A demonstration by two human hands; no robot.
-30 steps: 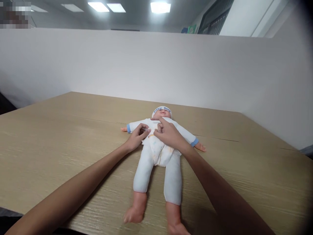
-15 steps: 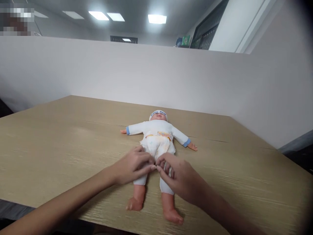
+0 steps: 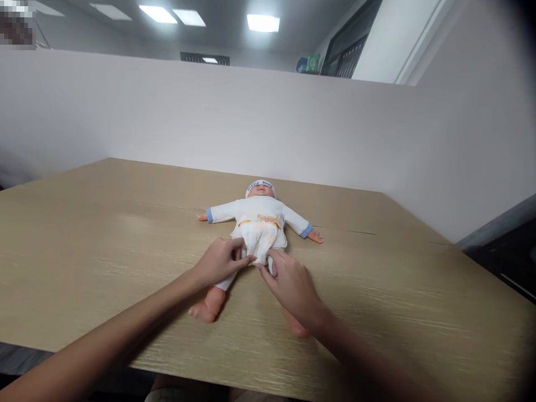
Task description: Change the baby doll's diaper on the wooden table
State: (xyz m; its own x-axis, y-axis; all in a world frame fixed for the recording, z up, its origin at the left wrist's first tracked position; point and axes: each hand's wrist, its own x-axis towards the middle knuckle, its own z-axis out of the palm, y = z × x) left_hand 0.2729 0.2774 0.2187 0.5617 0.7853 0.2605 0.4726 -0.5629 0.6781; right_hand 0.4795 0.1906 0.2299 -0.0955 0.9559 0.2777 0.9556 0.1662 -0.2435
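A baby doll [image 3: 259, 205] in white clothes with blue cuffs lies on its back, its head away from me and its arms spread. A white diaper [image 3: 260, 234] with an orange-edged front band is around its hips. At the left side of the crotch, my left hand [image 3: 221, 259] is closed, thumb and fingers pinching the diaper's edge. My right hand [image 3: 291, 279] pinches the opposite edge, close beside the left fingertips. The doll's left-side foot [image 3: 205, 311] shows below my left hand; my right hand and wrist cover most of the other leg.
The doll rests on a wide wood-grain table [image 3: 125, 234]. A pale partition wall [image 3: 209, 111] rises behind the table's far edge. Dark furniture [image 3: 506, 251] stands past the right edge.
The doll's legs have spread wider and its feet are drawn up. Both hands have moved up toward the diaper and grip its edges. My view has shifted slightly.
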